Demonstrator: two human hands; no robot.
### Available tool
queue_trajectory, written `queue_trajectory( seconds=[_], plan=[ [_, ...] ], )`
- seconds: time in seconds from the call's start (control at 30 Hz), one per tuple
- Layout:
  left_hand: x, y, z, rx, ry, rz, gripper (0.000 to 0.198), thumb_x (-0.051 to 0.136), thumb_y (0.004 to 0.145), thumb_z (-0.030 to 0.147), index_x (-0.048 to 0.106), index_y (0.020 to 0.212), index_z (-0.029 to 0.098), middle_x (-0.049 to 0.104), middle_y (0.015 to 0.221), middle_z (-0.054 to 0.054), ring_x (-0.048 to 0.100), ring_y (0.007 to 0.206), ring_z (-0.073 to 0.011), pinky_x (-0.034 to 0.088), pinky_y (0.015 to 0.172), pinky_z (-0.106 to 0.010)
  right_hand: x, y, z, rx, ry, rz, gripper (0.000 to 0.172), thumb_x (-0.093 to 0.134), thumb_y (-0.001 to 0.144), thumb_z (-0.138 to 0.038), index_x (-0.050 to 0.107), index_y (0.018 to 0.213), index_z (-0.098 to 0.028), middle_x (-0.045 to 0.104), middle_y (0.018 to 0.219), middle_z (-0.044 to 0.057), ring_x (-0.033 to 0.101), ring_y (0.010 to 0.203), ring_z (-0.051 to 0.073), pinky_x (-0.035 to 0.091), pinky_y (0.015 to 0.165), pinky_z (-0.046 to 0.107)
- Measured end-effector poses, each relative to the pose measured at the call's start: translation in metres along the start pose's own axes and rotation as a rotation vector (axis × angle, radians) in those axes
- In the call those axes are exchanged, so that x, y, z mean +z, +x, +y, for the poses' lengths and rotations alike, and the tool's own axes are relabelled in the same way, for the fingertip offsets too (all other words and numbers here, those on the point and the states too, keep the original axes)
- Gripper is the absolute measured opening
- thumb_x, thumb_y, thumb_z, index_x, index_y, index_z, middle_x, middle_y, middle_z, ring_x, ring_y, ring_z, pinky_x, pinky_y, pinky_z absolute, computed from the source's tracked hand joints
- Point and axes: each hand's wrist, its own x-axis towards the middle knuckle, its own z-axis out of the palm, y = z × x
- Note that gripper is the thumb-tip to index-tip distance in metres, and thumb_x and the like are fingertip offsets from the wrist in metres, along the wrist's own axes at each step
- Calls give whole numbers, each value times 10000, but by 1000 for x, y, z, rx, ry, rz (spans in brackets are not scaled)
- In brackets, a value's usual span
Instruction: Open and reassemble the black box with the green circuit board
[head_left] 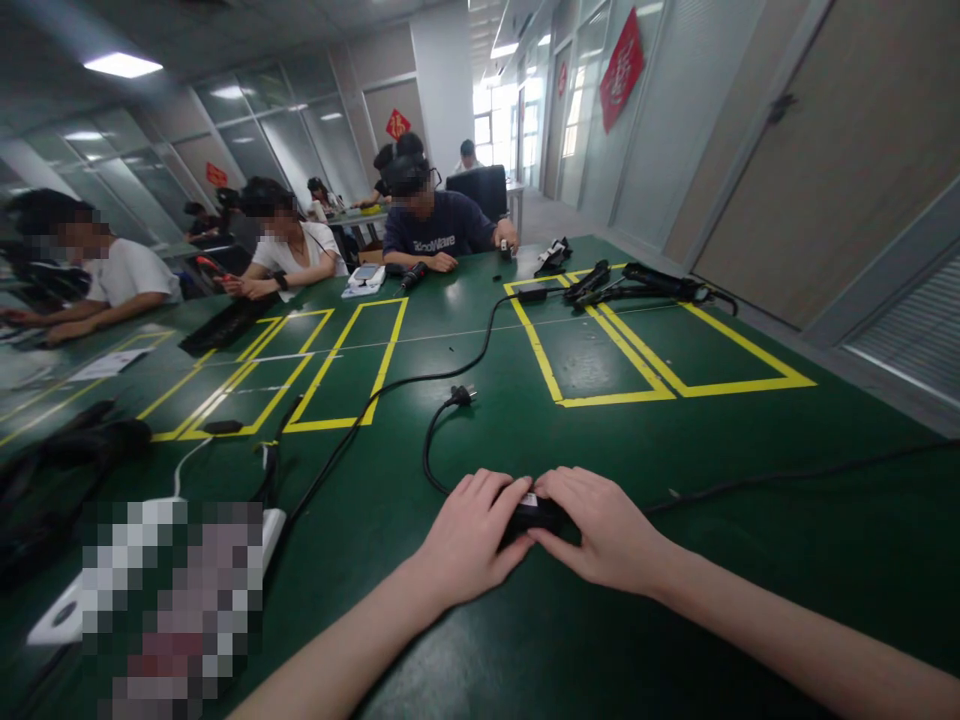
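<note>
A black block-shaped object [534, 515] with a small white label lies on the green table [480, 640], between my two hands. My left hand [474, 535] wraps round its left side, thumb and fingers curved against it. On the right side, my right hand [600, 525] grips it in the same way, and the thumbs come close together at the near edge. A short black cable with a plug [462, 395] at its end curves away beyond my left hand. Another black cable [720, 492] runs off to the right from near my right hand.
Yellow tape rectangles [615, 400] mark the table. A long black cable [420, 378] crosses it. Black tools [637, 283] lie at the far right. White power strips [56, 610], partly pixelated, and dark straps [112, 450] are at the left. Several people sit across the table, one in a dark shirt [450, 235].
</note>
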Motion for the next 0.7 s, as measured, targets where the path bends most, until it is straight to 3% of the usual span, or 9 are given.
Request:
queue_trajectory(
  seconds=[0.23, 0.37, 0.5, 0.6, 0.7],
  plan=[
    [2, 0, -5, 110, 116, -19, 352, 591, 1050, 348, 542, 1323, 133, 728, 1156, -147, 689, 1027, -296, 577, 896, -437, -7, 2, 2, -77, -24, -88, 202, 641, 974, -346, 637, 1087, -179, 729, 957, 98, 679, 844, 235, 528, 712, 339],
    [-1, -1, -4, 135, 116, -7, 358, 545, 1072, 404, 564, 1306, 134, 740, 1159, -153, 707, 993, -293, 592, 869, -435, -8, -1, 6, -174, -89, -95, 132, 606, 1002, -236, 647, 1114, -179, 760, 1007, 103, 715, 860, 235, 547, 740, 346],
    [-2, -3, -5, 109, 55, -1, 363, 548, 1072, 438, 590, 1307, 165, 748, 1145, -135, 717, 1001, -275, 594, 905, -421, -12, -4, 8, -172, -87, -111, 148, 591, 993, -181, 654, 1127, -189, 774, 1001, 84, 738, 824, 223, 538, 706, 330],
    [-2, -5, -6, 67, -42, -9, 500, 618, 1025, 518, 568, 1398, 188, 735, 1232, -138, 709, 1080, -277, 558, 1026, -459, -15, -5, 11, -169, -85, -110, 183, 581, 1000, -208, 662, 1164, -198, 787, 1053, 90, 753, 833, 214, 535, 702, 314],
    [-7, -6, -3, -79, -211, -22, 682, 631, 963, 653, 559, 1458, 189, 731, 1266, -141, 692, 1117, -294, 540, 1042, -479, -14, -5, 14, -203, -123, -95, 236, 567, 996, -201, 667, 1210, -192, 795, 1113, 105, 756, 807, 206, 523, 675, 311]
  ],
)
